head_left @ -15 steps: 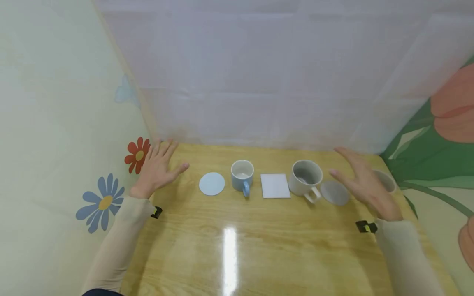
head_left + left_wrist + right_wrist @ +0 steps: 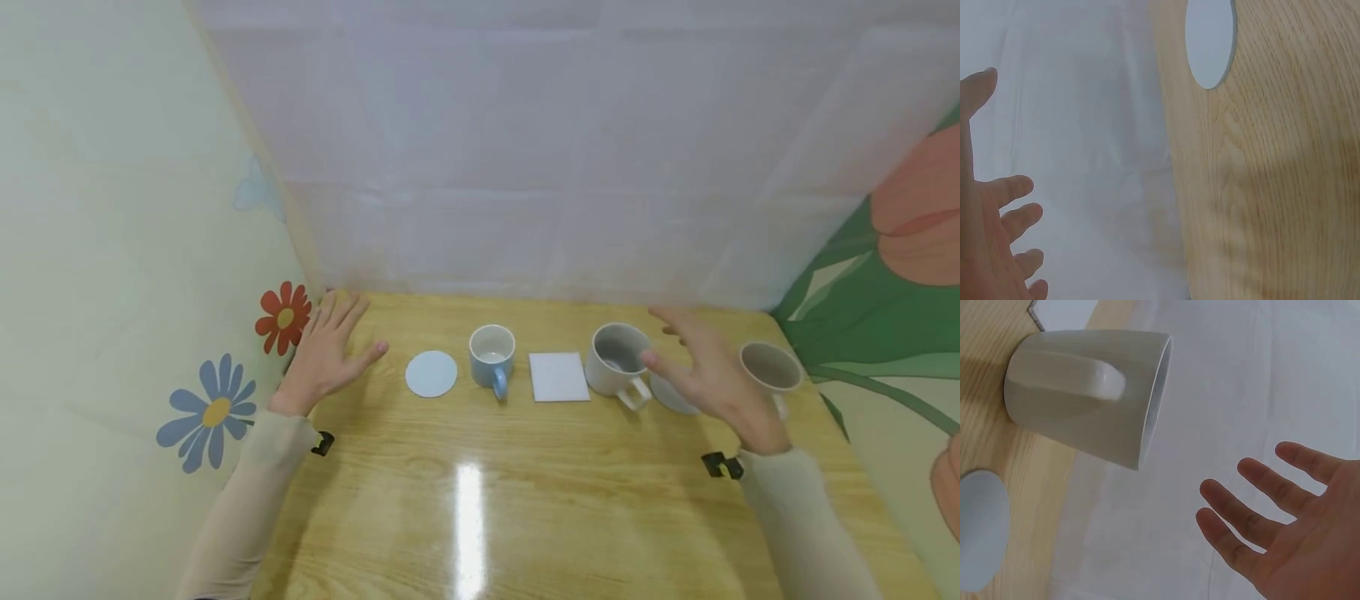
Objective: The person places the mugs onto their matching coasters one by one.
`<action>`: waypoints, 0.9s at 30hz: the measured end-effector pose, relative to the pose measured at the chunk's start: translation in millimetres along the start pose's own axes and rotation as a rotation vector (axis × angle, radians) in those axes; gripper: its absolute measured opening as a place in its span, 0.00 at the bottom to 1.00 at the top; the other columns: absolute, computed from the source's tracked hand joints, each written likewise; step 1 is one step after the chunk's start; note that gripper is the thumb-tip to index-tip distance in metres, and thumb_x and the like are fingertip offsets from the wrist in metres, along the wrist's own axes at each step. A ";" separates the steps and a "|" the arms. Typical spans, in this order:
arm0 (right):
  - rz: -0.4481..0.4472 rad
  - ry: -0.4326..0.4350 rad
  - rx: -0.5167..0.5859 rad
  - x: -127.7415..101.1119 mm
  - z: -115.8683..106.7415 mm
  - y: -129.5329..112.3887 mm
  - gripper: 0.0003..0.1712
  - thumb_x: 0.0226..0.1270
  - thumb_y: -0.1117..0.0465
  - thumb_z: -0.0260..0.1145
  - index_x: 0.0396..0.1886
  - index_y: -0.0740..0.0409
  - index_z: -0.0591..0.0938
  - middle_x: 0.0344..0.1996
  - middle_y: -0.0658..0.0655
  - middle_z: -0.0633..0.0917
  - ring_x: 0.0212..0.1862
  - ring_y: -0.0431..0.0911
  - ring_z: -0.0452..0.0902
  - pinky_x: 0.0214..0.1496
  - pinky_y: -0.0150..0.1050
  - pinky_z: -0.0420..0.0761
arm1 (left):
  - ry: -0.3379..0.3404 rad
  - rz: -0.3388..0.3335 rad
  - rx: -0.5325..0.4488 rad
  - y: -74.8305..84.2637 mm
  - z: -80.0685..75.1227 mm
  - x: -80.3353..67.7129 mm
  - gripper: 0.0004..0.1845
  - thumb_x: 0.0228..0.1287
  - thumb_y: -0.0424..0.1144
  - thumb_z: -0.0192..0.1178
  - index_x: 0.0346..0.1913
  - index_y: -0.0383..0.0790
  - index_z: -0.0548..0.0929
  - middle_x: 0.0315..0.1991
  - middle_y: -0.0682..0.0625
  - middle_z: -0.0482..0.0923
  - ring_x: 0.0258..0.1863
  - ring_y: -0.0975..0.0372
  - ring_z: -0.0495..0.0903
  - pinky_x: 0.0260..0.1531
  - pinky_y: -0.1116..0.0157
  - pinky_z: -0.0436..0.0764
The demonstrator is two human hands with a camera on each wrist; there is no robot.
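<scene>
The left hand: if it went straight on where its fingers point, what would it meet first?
Probably the pale, creased, cloth-like backdrop behind the yellowish wooden table; the left hand points that way, though depth is unclear.

Right hand (image 2: 712, 379) has shifted left toward the middle mug (image 2: 607, 371)

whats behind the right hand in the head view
Parts of a round coaster and the far-right mug show; the right hand covers the coaster's right side and the mug's lower left.
</scene>
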State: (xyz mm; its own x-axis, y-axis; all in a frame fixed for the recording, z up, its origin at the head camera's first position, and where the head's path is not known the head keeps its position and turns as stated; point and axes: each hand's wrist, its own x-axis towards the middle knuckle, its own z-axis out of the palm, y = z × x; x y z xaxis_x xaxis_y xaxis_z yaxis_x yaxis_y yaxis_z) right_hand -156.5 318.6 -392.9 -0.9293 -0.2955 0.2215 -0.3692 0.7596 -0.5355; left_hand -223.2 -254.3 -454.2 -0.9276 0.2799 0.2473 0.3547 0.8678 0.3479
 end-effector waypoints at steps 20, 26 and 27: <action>-0.201 0.152 0.127 2.3 42.5 -12.7 0.33 0.70 0.68 0.69 0.74 0.67 0.74 0.65 0.68 0.83 0.53 0.65 0.82 0.48 0.43 0.83 | 0.001 0.002 -0.060 5.1 17.8 -10.0 0.48 0.74 0.68 0.57 0.87 0.51 0.57 0.88 0.47 0.52 0.88 0.43 0.38 0.83 0.34 0.45; -0.218 0.151 0.145 4.0 51.6 -16.3 0.31 0.69 0.69 0.70 0.71 0.68 0.76 0.61 0.68 0.85 0.50 0.63 0.83 0.46 0.47 0.84 | -0.004 0.009 -0.073 8.0 21.9 -12.5 0.47 0.75 0.68 0.56 0.87 0.49 0.56 0.87 0.44 0.52 0.87 0.40 0.41 0.84 0.35 0.46; -0.224 0.153 0.151 4.3 53.0 -16.9 0.31 0.69 0.69 0.70 0.71 0.68 0.77 0.60 0.68 0.85 0.50 0.63 0.83 0.46 0.47 0.84 | -0.003 0.007 -0.072 8.6 22.7 -12.9 0.47 0.75 0.68 0.56 0.87 0.50 0.56 0.87 0.44 0.52 0.87 0.41 0.41 0.84 0.35 0.46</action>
State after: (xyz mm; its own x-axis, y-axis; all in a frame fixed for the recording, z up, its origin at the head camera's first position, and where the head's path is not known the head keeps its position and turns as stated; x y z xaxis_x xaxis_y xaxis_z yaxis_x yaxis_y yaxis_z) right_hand -154.8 273.8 -426.2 -0.8164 -0.3470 0.4615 -0.5729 0.5871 -0.5720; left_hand -210.8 -241.1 -474.9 -0.9254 0.2871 0.2472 0.3685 0.8340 0.4106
